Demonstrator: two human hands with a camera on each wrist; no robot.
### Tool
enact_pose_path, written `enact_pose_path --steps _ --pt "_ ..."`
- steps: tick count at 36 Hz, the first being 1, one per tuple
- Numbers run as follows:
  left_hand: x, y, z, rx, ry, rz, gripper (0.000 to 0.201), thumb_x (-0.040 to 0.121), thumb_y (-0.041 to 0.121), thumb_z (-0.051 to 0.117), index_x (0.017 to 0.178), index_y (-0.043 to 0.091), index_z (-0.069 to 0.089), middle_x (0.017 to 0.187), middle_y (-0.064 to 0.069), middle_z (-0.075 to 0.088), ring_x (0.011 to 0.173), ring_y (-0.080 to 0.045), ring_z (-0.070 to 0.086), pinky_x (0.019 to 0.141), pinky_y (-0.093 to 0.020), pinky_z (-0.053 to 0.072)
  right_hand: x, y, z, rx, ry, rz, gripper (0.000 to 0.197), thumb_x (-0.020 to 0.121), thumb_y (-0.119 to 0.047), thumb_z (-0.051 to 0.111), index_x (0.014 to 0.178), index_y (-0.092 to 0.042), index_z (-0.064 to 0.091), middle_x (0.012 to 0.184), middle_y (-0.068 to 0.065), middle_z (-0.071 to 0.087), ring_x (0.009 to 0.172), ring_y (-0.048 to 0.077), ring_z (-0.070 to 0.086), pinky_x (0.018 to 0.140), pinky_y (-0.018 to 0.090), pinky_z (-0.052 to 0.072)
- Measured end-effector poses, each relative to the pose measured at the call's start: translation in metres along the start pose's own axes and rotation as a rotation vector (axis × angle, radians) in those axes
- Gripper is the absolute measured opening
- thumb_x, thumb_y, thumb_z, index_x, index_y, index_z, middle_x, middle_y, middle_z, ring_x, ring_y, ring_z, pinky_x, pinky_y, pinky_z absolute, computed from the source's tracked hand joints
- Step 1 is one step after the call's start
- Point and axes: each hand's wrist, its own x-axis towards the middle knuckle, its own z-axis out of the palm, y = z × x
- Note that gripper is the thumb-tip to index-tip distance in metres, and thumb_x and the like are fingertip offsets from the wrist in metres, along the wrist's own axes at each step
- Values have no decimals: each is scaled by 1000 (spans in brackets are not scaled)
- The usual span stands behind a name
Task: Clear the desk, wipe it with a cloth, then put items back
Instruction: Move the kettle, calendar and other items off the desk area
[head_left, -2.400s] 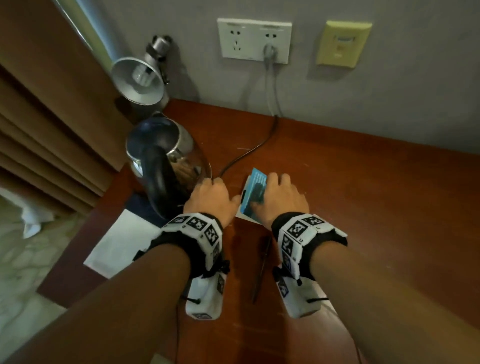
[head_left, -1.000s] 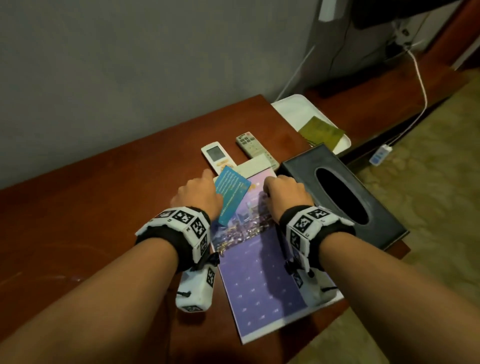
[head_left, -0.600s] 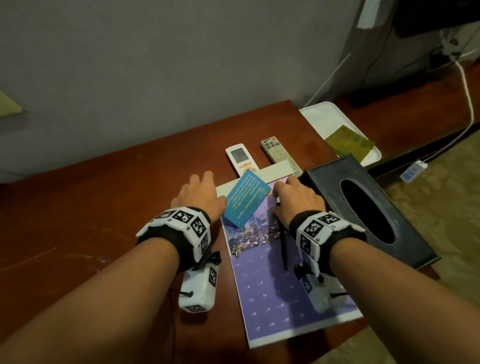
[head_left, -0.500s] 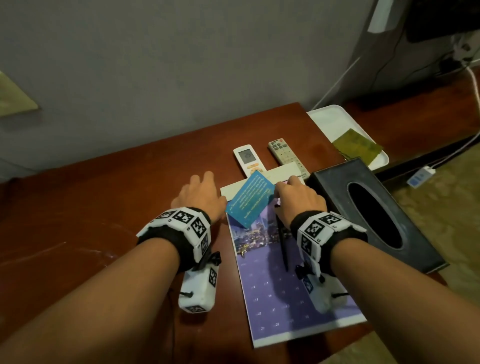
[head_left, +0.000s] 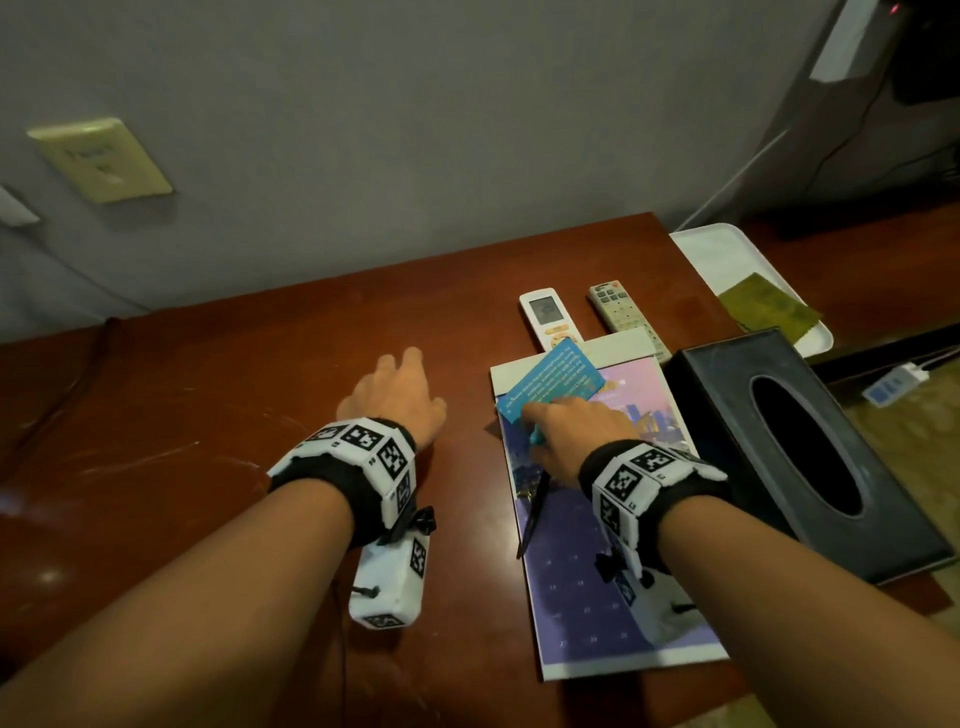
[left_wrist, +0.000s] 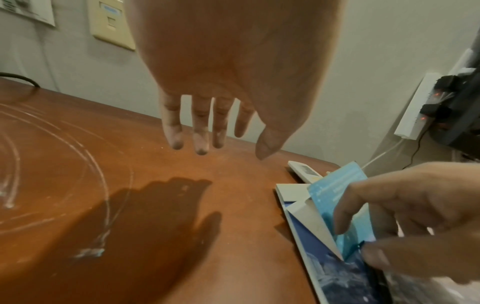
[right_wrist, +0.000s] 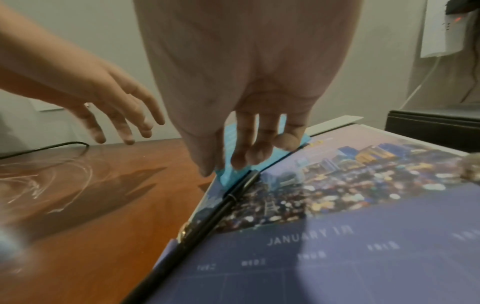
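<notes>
**Q:** How do the hands lie?

**A:** My left hand (head_left: 395, 400) hovers palm down over the bare desk (head_left: 208, 467), clear of the wood, at 9 o'clock of the calendar (head_left: 597, 571). My right hand (head_left: 571, 431) reaches over the calendar's upper left part.

**Q:** What is hidden or unclear?

**A:** In the head view my right hand covers the near corner of the blue card (head_left: 556, 384). It also covers the top end of the black pen (head_left: 535, 514), which lies along the calendar's left edge. The card's print is too small to read. Whether my fingers touch the pen, I cannot tell.

**Q:** And the fingers?

**A:** Left: straight, slightly spread, holding nothing. Right: thumb and curled fingers pinch the card, which tilts up off the calendar. The white remote (head_left: 548, 317) lies just beyond the card at 12 o'clock. The black tissue box (head_left: 805, 467) sits at 3 o'clock of the calendar.
</notes>
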Motion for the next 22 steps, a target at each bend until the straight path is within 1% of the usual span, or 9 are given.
enact_pose_path --steps 2,4,7,11,13,16,19,22 --pt "0 -5 -1 1 5 -2 47 94 40 52 135 23 37 131 -5 46 110 -30 53 73 -36 39 1 -7 -1 -14 -10 -37 24 93 -27 54 118 -27 50 111 6 61 97 31 61 72 37 48" --pt "-2 -10 -3 -1 4 -5 47 94 39 53 135 23 37 132 -5 46 111 -30 53 73 -36 39 3 -14 -4 5 17 -51 24 94 -26 51 118 -27 50 111 7 61 97 32 61 72 37 47" --pt "-6 -22 -9 -10 21 -28 47 93 38 54 135 23 38 131 -4 46 110 -29 53 72 -36 38 8 -32 -15 32 28 -89 24 95 -33 49 117 -26 52 114 8 61 101 34 59 75 38 44" --pt "-18 -55 -22 -33 56 -93 48 93 38 55 136 24 37 130 -2 48 109 -27 53 71 -36 38 21 -72 -32 12 15 -161 26 93 -34 52 118 -26 54 115 9 61 105 34 59 78 38 46" --pt "-26 -79 -29 -56 72 -154 49 94 38 55 137 24 37 130 -3 48 110 -27 53 72 -35 38 26 -97 -37 -11 13 -230 25 94 -34 52 118 -26 54 116 9 61 104 34 59 80 39 48" --pt "-47 -122 -33 -104 86 -270 48 94 38 55 136 23 37 129 -4 49 111 -29 53 74 -36 39 30 -140 -39 -59 -5 -331 24 96 -30 51 118 -23 54 115 8 61 102 32 59 75 37 46" --pt "-79 -170 -29 -142 73 -406 48 94 38 55 136 24 37 130 -4 48 112 -30 52 75 -38 39 26 -187 -32 -104 -26 -424 21 96 -27 50 115 -22 55 113 7 61 99 32 59 73 37 47" --pt "-117 -218 -20 -166 46 -547 48 93 38 56 135 24 38 131 -5 48 115 -32 51 77 -39 40 13 -235 -21 -136 -57 -530 19 96 -25 49 114 -22 56 112 7 61 99 32 60 73 38 49"
